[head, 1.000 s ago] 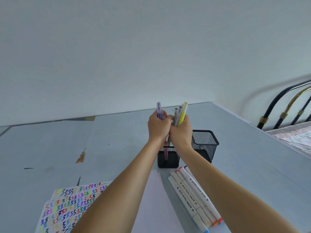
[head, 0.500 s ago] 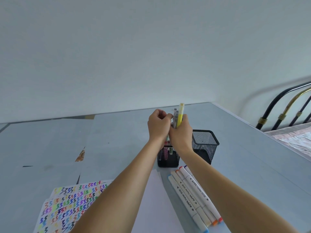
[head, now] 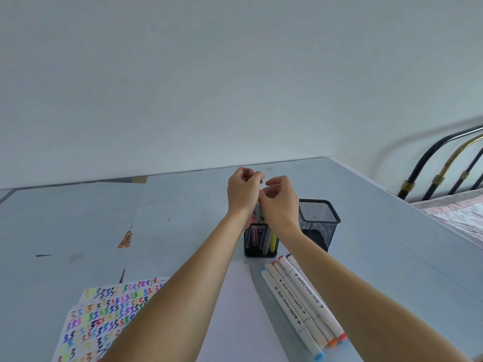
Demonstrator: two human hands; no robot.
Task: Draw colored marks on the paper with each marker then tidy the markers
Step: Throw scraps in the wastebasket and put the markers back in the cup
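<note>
Scanning from your left, the stacked white sheets covered in coloured zigzag marks lie beside a blank white sheet. Your left hand is loosely curled and holds nothing I can see; your right hand, touching it, has its fingers relaxed and empty. The yellow and grey pens you gripped a second ago have dropped into the small black mesh pen cup. Four white twin-tip markers still lie on the table, so tidying isn't finished; the taller black mesh cup stands further right.
</note>
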